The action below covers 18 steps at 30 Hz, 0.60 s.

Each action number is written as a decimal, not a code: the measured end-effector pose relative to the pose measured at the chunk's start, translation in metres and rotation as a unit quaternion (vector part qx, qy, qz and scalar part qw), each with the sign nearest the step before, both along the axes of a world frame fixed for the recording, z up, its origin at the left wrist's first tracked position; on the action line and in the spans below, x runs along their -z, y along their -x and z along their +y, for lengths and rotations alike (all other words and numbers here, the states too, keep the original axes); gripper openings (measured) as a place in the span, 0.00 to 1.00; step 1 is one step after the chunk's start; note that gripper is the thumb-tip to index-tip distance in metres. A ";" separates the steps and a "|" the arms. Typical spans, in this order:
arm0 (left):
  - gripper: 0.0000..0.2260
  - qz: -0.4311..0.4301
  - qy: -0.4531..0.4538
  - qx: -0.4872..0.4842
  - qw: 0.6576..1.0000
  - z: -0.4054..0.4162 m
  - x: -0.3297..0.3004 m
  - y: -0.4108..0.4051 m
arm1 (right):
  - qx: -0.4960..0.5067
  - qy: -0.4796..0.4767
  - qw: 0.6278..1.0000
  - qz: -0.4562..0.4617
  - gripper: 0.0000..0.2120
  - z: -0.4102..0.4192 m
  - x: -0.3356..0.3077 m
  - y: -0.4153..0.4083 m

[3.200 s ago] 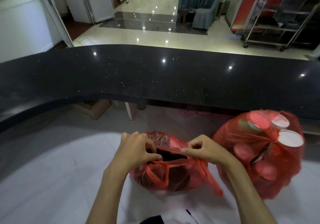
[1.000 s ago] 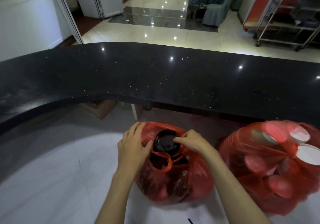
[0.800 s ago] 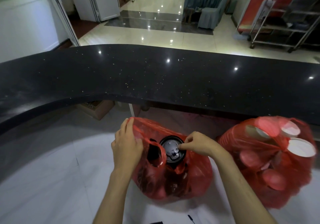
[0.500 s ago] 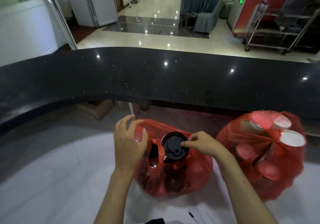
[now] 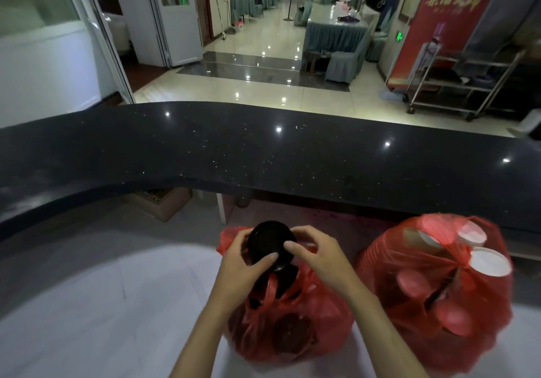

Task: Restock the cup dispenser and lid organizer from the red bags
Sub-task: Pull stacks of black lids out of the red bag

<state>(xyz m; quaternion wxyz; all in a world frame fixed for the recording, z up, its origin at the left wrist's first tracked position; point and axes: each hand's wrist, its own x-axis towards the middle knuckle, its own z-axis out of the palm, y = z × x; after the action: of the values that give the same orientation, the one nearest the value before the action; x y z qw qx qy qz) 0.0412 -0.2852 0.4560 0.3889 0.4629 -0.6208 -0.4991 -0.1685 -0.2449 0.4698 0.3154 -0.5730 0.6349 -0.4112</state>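
A red plastic bag full of black lids sits on the white counter in front of me. A stack of black lids sticks up out of its mouth. My left hand grips the stack from the left, thumb on the top lid. My right hand holds it from the right. A second red bag, knotted and packed with paper cups, stands to the right. No dispenser or organizer is in view.
A raised black stone bar top curves across just behind the bags. Beyond it lie a shiny tiled hall, a draped table and a metal trolley. A cardboard box sits under the bar at left.
The bag was opened and my right hand pulled a stack of black lids up from it. My left hand has let go of the bag rim and now grips the stack too.
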 end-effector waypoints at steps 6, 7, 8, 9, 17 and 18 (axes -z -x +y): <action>0.23 -0.013 -0.037 -0.115 0.993 -0.013 0.008 -0.019 | -0.012 -0.012 0.984 0.179 0.11 -0.003 0.025 -0.002; 0.22 -0.021 -0.038 -0.113 0.993 -0.014 0.009 -0.022 | -0.025 -0.028 0.971 0.237 0.11 -0.005 0.029 0.001; 0.22 -0.028 -0.037 -0.115 0.992 -0.014 0.008 -0.023 | -0.035 -0.053 0.955 0.291 0.11 -0.006 0.030 0.003; 0.22 -0.034 -0.035 -0.118 0.992 -0.014 0.007 -0.024 | -0.043 -0.073 0.940 0.330 0.09 -0.007 0.031 0.004; 0.20 -0.046 -0.027 -0.128 0.990 -0.014 0.004 -0.018 | -0.094 -0.071 0.937 0.328 0.10 -0.007 0.043 -0.011; 0.20 -0.047 -0.024 -0.127 0.991 -0.014 0.004 -0.017 | -0.086 -0.107 0.930 0.342 0.12 -0.007 0.046 -0.015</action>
<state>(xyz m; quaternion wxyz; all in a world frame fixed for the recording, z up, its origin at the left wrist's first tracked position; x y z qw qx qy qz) 0.0587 -0.2993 0.4524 0.4079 0.5703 -0.5625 -0.4381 -0.1538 -0.2516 0.4241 0.1730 -0.6941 0.6928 -0.0912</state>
